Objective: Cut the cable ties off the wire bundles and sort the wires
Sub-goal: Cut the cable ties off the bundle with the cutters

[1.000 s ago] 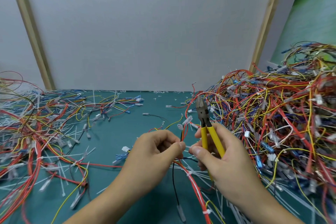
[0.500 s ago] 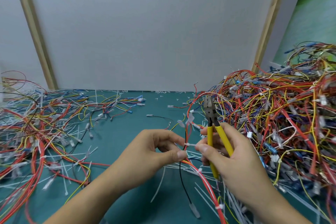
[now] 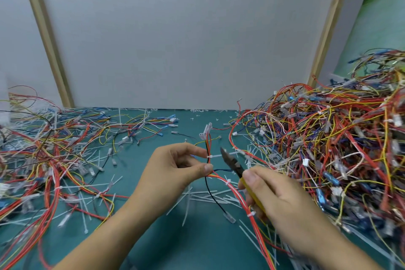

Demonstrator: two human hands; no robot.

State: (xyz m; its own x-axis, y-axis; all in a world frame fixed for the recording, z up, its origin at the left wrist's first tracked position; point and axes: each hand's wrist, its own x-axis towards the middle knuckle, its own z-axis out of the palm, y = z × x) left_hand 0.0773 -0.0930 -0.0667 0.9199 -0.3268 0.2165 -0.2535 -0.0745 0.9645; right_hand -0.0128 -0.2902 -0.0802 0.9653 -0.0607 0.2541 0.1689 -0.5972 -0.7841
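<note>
My left hand (image 3: 175, 171) pinches a small wire bundle (image 3: 209, 147) of red, black and yellow wires between thumb and fingers, holding its upper end upright. A white cable tie (image 3: 213, 156) wraps the bundle just above my thumb, its tail pointing right. My right hand (image 3: 274, 197) grips yellow-handled cutters (image 3: 232, 163); the dark jaws point up-left, their tip close to the tie's tail. The rest of the bundle (image 3: 243, 199) trails down between my hands, with two more white ties on it.
A tall tangled heap of tied wires (image 3: 328, 142) fills the right side. Spread-out wires (image 3: 48, 155) cover the left of the green table (image 3: 197, 243). Cut white tie scraps (image 3: 203, 195) litter the middle. A grey wall panel stands behind.
The cutters have tilted from upright to leaning up-left, lowered toward the tie. My left hand has turned the bundle's end upright, so the tied section is now exposed above my thumb.
</note>
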